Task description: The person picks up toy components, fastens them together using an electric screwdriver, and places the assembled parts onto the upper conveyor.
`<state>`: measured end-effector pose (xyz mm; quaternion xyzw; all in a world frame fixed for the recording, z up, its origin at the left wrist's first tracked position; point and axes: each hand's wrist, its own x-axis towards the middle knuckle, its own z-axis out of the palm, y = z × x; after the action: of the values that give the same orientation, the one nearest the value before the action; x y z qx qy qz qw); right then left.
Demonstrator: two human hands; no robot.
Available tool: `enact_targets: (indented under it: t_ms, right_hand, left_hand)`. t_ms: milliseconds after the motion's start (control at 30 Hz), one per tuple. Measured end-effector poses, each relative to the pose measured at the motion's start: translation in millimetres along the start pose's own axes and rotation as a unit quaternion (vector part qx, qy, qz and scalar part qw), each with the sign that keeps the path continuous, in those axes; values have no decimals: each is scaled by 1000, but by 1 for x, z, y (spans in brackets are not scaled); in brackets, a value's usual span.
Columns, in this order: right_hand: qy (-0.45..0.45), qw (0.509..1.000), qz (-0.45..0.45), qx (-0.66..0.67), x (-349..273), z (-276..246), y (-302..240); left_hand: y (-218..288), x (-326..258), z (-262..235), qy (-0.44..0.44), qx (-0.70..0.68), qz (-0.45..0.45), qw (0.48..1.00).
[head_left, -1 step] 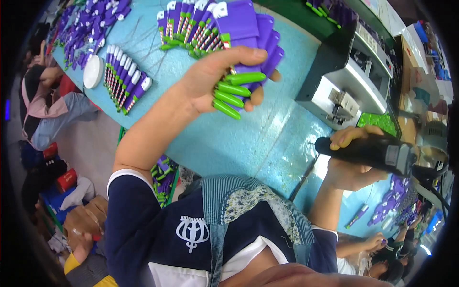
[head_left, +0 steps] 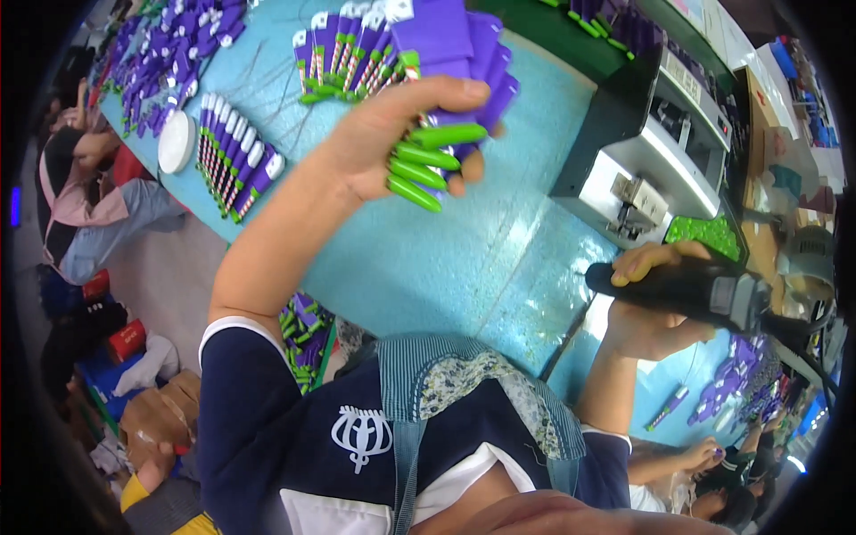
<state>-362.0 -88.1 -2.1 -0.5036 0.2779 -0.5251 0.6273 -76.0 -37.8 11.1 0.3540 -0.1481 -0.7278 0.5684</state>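
My left hand grips a fanned bunch of flat purple pieces with bright green rounded ends, the thumb laid across them. The green ends stick out below my fingers, and the purple parts spread out above the thumb. In my right hand is a black handheld tool, with a narrow tip pointing left and a grey section near its back end. The two hands are well apart, both above the blue table. Beyond my left hand lies a row of similar purple pieces with striped sections and green ends.
Another row of pieces lies at the left beside a round white lid. A purple heap sits behind. A black-and-silver machine stands right, near green parts. Other people sit at both sides.
My left hand has shifted slightly left and upward with the purple and green pieces. The black tool in my right hand has hardly moved.
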Motion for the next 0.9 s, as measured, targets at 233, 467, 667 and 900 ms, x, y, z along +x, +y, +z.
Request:
enact_targets:
  t_ms: [233, 467, 667, 900]
  right_hand:
    - [18, 998, -31, -47, -6, 8, 1]
    - [30, 998, -13, -55, 1, 4, -1]
    - [38, 999, -6, -25, 2, 8, -5]
    - [39, 999, -8, -31, -2, 10, -1]
  left_hand:
    - [165, 77, -95, 254, 463, 169, 832]
    - [248, 206, -191, 468, 698, 209, 500]
    - [258, 259, -233, 377, 741, 217, 511]
    - [243, 242, -216, 407, 807, 175, 390]
